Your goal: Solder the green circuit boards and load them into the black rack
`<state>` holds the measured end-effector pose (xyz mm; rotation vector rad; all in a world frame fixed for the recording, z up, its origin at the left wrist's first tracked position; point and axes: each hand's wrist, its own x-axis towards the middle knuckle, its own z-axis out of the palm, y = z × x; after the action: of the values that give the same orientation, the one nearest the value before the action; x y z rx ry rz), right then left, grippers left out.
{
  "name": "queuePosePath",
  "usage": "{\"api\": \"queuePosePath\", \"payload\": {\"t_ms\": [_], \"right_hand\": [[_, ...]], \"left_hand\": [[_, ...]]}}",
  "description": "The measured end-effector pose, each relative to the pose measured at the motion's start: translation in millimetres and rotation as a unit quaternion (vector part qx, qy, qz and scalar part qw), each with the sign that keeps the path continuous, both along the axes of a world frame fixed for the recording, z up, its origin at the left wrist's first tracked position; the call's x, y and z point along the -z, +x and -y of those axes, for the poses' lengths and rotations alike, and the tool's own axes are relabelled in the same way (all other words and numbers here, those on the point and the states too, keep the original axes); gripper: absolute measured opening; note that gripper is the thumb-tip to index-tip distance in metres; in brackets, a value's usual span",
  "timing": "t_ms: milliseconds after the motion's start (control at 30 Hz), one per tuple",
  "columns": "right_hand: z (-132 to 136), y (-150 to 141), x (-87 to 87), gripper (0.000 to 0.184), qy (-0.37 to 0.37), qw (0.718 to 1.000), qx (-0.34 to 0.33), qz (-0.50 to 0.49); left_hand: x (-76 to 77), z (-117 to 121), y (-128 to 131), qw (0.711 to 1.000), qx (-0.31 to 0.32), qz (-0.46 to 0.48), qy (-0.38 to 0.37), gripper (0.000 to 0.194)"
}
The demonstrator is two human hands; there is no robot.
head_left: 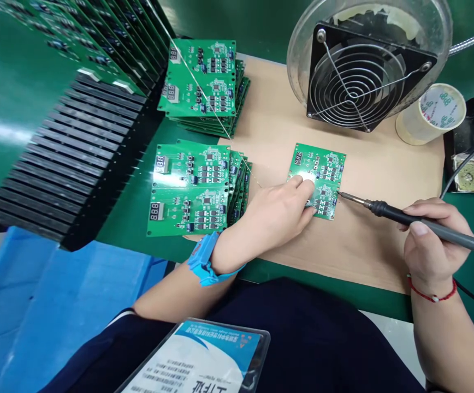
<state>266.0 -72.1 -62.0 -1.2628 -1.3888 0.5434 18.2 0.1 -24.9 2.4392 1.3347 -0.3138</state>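
Note:
A small green circuit board [323, 169] lies on the brown mat [368, 240]. My left hand [278, 213] rests on its near left corner, fingers curled and pinching a thin solder wire [204, 95] that runs up to the far left. My right hand [433, 240] is closed round a black soldering iron [421, 221], whose tip touches the board's right edge. A blue wrist strap [202, 262] sits on my left wrist.
Two stacks of green boards [196, 188] [206, 82] lie left of the mat. A black slotted rack [69, 147] holds more boards at far left. A fume fan [363, 71], a tape roll [433, 112] and a tip-cleaning sponge [472, 174] stand behind and to the right.

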Motion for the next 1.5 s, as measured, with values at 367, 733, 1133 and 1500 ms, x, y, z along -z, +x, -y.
{"api": "queuePosePath", "payload": {"t_ms": [367,733,1133,1500], "right_hand": [[0.6,0.9,-1.4,0.01,0.0,1.0,0.028,-0.014],[3.2,-5.6,4.1,0.015,-0.003,0.997,0.063,0.04],[10.1,-43.6,-2.5,0.041,-0.016,0.996,-0.042,0.084],[11.1,-37.0,2.1,0.027,-0.045,0.992,0.068,0.094]], "left_hand": [[6.5,3.2,-3.0,0.998,0.061,0.013,0.028,0.012],[21.2,27.3,17.6,0.915,-0.052,0.4,-0.005,0.017],[32.9,31.4,31.9,0.86,0.057,0.498,0.096,0.015],[9.3,11.4,12.9,0.903,0.093,0.279,0.314,0.027]]}}
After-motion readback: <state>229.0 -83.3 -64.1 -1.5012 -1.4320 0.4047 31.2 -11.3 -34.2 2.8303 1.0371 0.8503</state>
